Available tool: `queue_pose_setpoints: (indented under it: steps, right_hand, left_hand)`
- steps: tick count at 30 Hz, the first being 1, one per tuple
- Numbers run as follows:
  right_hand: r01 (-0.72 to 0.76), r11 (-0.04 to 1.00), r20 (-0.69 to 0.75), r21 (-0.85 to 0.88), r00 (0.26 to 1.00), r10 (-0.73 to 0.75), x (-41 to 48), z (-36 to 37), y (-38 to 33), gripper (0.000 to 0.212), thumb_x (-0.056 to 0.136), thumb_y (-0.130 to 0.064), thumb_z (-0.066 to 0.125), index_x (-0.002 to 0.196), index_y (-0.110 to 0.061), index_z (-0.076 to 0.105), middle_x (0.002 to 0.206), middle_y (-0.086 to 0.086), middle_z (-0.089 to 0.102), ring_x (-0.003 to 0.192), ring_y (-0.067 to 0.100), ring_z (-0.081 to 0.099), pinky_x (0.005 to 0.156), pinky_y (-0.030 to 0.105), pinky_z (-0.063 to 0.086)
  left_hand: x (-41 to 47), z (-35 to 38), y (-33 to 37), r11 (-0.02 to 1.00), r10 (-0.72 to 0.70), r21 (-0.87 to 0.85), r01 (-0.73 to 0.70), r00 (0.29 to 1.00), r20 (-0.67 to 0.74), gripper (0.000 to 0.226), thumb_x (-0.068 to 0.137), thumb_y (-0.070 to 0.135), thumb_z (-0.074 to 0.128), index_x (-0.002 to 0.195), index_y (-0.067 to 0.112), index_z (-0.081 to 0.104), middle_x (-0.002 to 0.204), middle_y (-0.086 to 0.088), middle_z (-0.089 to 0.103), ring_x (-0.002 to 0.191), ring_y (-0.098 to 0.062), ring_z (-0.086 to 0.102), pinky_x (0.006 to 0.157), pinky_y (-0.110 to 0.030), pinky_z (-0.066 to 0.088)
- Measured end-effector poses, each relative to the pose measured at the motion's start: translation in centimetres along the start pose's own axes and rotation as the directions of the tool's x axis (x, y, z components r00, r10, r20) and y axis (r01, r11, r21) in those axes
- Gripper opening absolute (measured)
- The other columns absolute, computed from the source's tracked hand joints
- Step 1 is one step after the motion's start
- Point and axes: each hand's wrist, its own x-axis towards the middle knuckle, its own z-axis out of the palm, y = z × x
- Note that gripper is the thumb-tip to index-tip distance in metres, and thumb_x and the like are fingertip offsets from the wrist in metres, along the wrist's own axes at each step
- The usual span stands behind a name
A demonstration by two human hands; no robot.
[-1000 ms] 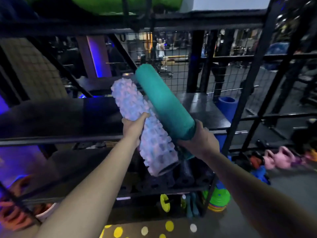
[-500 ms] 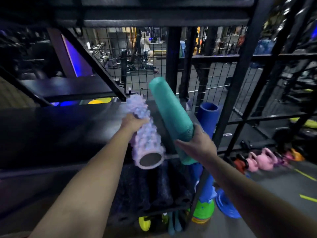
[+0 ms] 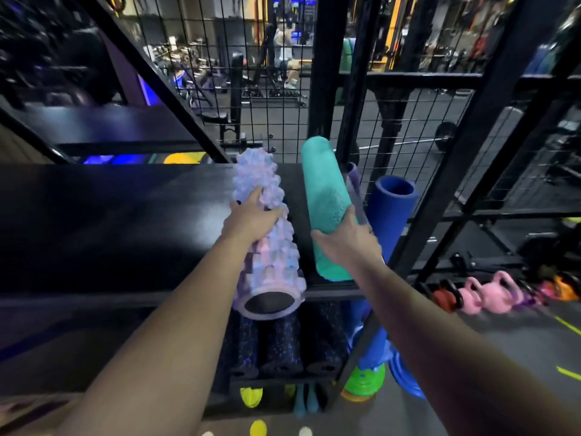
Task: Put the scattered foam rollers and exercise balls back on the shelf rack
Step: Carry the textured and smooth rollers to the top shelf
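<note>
Landmark: black shelf board [image 3: 125,221], middle level of the rack, seen from in front and above.
Left hand: left hand [image 3: 251,220] above the right part of the shelf board, fingers and thumb wrapped over the top of the knobbly lilac roller [image 3: 275,262] at about mid-length, grasping it.
Lilac roller: lengthwise across the shelf board, far end towards the back edge, hollow near end sticking out past the front edge; contact with the board impossible to tell.
Right hand: right hand [image 3: 349,240] at the right end of the shelf board, curled round the teal roller [image 3: 323,196] from its right side, gripping the lower half.
Teal roller: just right of the lilac one and apart from it, tilted, near end down at the front edge of the shelf board, far end raised towards the back.
Blue roller: smooth blue roller [image 3: 391,202] upright just beyond the right end of the shelf board, open top showing.
Speckled rollers: black speckled rollers [image 3: 279,344] side by side on the level below the shelf board, ends facing forward.
Wire mesh: wire mesh [image 3: 251,89] rising behind the back edge of the shelf board.
Kettlebells: pink kettlebells [image 3: 490,294] on the floor, well to the right of the shelf board and lower.
Green discs: green discs [image 3: 364,382] stacked on the floor below the right end of the shelf board.
</note>
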Motion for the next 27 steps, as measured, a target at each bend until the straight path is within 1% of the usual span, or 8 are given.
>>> queue_pose_setpoints:
  steps: [2, 5, 10, 13, 15, 17, 24, 27]
  right_hand:
    - [0.004, 1.0, 0.015, 0.004, 1.0, -0.004, 0.2, -0.2, -0.2, 0.104, 0.081, -0.065, 0.057, 0.16, -0.026, 0.001, 0.14, 0.026, 0.042, 0.121, 0.047, 0.051, 0.095, 0.049, 0.046]
    - [0.007, 1.0, 0.042, 0.016, 0.999, -0.008, 0.3, -0.3, -0.3, 0.105, 0.084, -0.063, 0.059, 0.161, -0.024, 0.0, 0.142, 0.026, 0.04, 0.121, 0.045, 0.053, 0.094, 0.046, 0.046]
    - [0.027, 0.999, 0.091, 0.046, 0.995, -0.031, 0.2, -1.2, 0.6, 0.103, 0.086, -0.064, 0.056, 0.161, -0.023, -0.003, 0.14, 0.026, 0.042, 0.118, 0.043, 0.055, 0.087, 0.043, 0.045]
    - [0.044, 0.998, 0.135, 0.036, 0.99, -0.049, -0.8, -1.8, 1.5, 0.105, 0.087, -0.064, 0.056, 0.161, -0.023, -0.006, 0.144, 0.027, 0.039, 0.122, 0.044, 0.052, 0.09, 0.043, 0.044]
    - [0.062, 0.998, 0.136, -0.021, 0.989, -0.058, -1.8, -1.4, 1.9, 0.108, 0.085, -0.068, 0.056, 0.161, -0.023, -0.006, 0.144, 0.026, 0.038, 0.124, 0.044, 0.051, 0.094, 0.045, 0.045]
    - [0.066, 0.996, 0.128, -0.064, 0.99, -0.057, -2.2, -1.0, 2.0, 0.109, 0.084, -0.072, 0.055, 0.16, -0.024, -0.007, 0.144, 0.024, 0.038, 0.122, 0.045, 0.051, 0.093, 0.046, 0.045]
    - [0.061, 0.996, 0.067, -0.062, 0.996, -0.057, -2.0, -0.2, 1.7, 0.108, 0.084, -0.073, 0.056, 0.16, -0.023, -0.003, 0.144, 0.022, 0.038, 0.122, 0.044, 0.051, 0.089, 0.046, 0.045]
    - [0.057, 0.996, 0.073, -0.061, 0.996, -0.053, -2.1, -0.3, 1.2, 0.105, 0.086, -0.072, 0.054, 0.16, -0.022, -0.002, 0.148, 0.02, 0.033, 0.126, 0.044, 0.046, 0.092, 0.048, 0.044]
  left_hand:
    - [0.0, -0.4, -0.2, 0.999, 0.016, -0.052, -0.017, 1.0, -0.014, 0.086, 0.08, 0.07, 0.063, 0.155, 0.051, 0.027, 0.159, -0.008, 0.041, 0.133, -0.028, 0.054, 0.11, -0.038, 0.044]
    - [-0.5, -0.4, 0.0, 0.996, 0.045, -0.069, -0.047, 0.998, -0.037, 0.078, 0.087, 0.057, 0.068, 0.156, 0.044, 0.033, 0.154, -0.002, 0.05, 0.137, -0.022, 0.051, 0.113, -0.039, 0.043]
    - [-0.7, 0.1, 3.2, 0.994, 0.079, 0.086, -0.072, 0.994, -0.077, 0.071, 0.09, 0.051, 0.067, 0.154, 0.04, 0.038, 0.153, 0.001, 0.052, 0.135, -0.027, 0.053, 0.111, -0.04, 0.045]
    - [0.2, 0.9, 5.0, 0.987, 0.088, 0.144, -0.078, 0.994, -0.065, 0.072, 0.09, 0.051, 0.066, 0.155, 0.041, 0.037, 0.154, -0.003, 0.051, 0.134, -0.031, 0.054, 0.11, -0.043, 0.047]
    - [1.0, 1.8, 5.8, 0.965, 0.095, 0.248, -0.081, 0.994, -0.047, 0.073, 0.091, 0.051, 0.064, 0.156, 0.039, 0.034, 0.157, -0.007, 0.048, 0.139, -0.034, 0.048, 0.111, -0.045, 0.045]
    - [1.6, 2.4, 6.0, 0.943, 0.109, 0.323, -0.082, 0.992, -0.064, 0.072, 0.093, 0.05, 0.062, 0.158, 0.038, 0.033, 0.157, -0.007, 0.047, 0.142, -0.034, 0.044, 0.111, -0.045, 0.045]
    - [2.9, 2.7, 5.1, 0.935, 0.132, 0.345, -0.089, 0.986, -0.101, 0.074, 0.091, 0.056, 0.062, 0.157, 0.04, 0.032, 0.156, -0.009, 0.047, 0.141, -0.035, 0.045, 0.11, -0.048, 0.045]
    - [1.8, 2.2, 5.2, 0.933, 0.142, 0.352, -0.079, 0.977, -0.158, 0.08, 0.09, 0.061, 0.059, 0.16, 0.042, 0.023, 0.154, -0.012, 0.046, 0.135, -0.038, 0.049, 0.106, -0.048, 0.048]
